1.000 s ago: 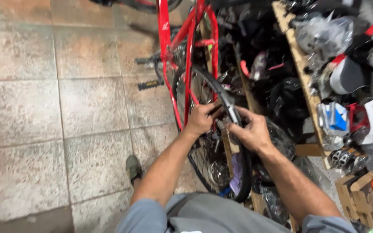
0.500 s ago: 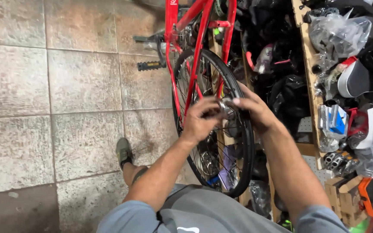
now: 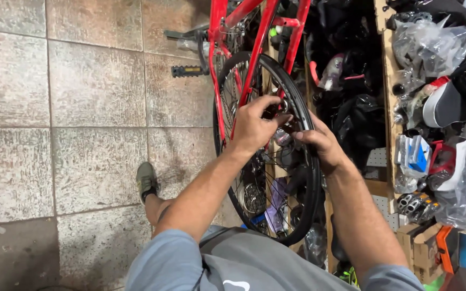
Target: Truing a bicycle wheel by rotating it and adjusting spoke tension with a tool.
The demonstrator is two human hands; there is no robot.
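A red bicycle frame [image 3: 219, 32] stands upright with its black rear wheel [image 3: 311, 183] below me. My left hand [image 3: 254, 126] reaches over the tyre and pinches a small dark part at the rim, near the frame's red stay. On the wheel's right side, my right hand [image 3: 322, 143] curls its fingers around the black tyre and rim. The exact part between my left fingers is too small to tell. Spokes and the hub [image 3: 254, 196] show through the wheel.
A black pedal [image 3: 189, 70] sticks out to the left over the stone tile floor [image 3: 55, 108]. My shoe [image 3: 146, 180] rests on the tiles. At right, wooden shelves [image 3: 386, 81] hold bagged parts, saddles and boxes. Dark bags and gear crowd behind the wheel.
The view has shifted so the wheel sits lower and more central. Both hands stayed on the top of the wheel, my left hand now pinching at the rim.
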